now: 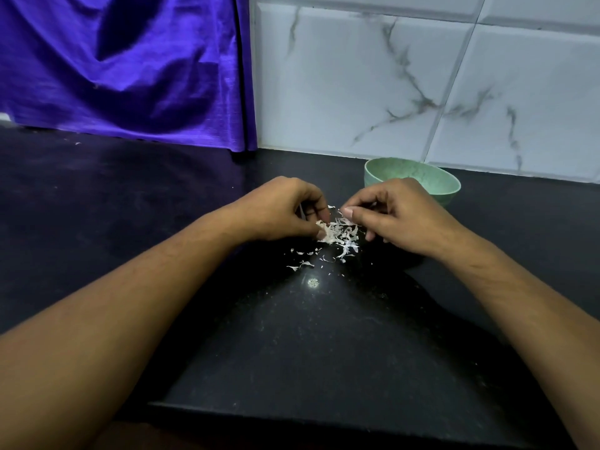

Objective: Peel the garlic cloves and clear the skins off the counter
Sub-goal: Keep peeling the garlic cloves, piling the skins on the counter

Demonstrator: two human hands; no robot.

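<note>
A small pile of white garlic skins (341,233) lies on the black counter (324,336), with loose flakes (302,264) scattered just in front of it. My left hand (285,206) sits at the pile's left side, its curled fingertips pinching some of the skins. My right hand (396,212) is at the pile's right side, thumb and curled fingers closed on skins at the top of the heap. No garlic clove shows; anything inside the hands is hidden.
A pale green bowl (435,177) stands behind my right hand, near the marbled tile wall (389,76); its inside is out of sight. A purple cloth (130,66) hangs at the back left. The counter's front edge runs near the bottom.
</note>
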